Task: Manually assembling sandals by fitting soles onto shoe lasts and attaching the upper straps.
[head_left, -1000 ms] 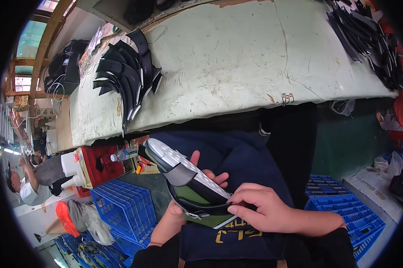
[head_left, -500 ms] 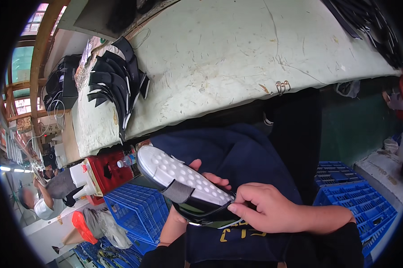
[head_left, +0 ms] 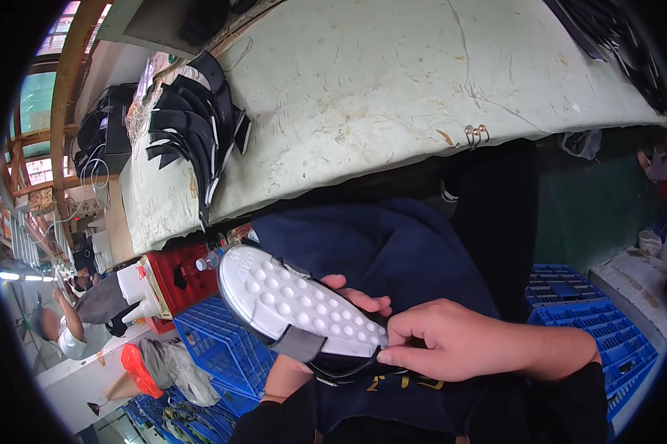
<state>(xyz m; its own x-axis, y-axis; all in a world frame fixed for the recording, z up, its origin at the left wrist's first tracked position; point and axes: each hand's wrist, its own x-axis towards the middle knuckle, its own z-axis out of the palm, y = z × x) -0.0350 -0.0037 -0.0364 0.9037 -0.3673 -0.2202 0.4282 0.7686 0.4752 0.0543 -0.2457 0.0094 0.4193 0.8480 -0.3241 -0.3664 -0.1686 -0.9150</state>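
Observation:
A silver-white shoe last point(head_left: 296, 303), its dimpled bottom face turned up, lies tilted above my lap with the rounded toe to the upper left. A dark shoe upper point(head_left: 333, 368) wraps its lower edge and the narrow heel end, and a grey woven strap point(head_left: 300, 343) folds over its near edge. My left hand point(head_left: 359, 296) supports the last from beneath; its fingertips show past the far side, while the palm is hidden. At the heel end, my right hand point(head_left: 426, 340) pinches the black edge of the upper between thumb and bent fingers.
Ahead stands a pale worktable point(head_left: 333, 96) with stacked black curved pieces point(head_left: 193, 126) at left and more dark pieces point(head_left: 607, 37) at far right. Blue crates point(head_left: 222, 344) stand left, others point(head_left: 596, 333) right. A red stool point(head_left: 182, 277) and a seated person point(head_left: 71, 318) are farther left.
The last has rolled so that its dimpled face shows more fully, and less of the upper is visible. Its toe has shifted slightly down and left. Both hands keep their hold.

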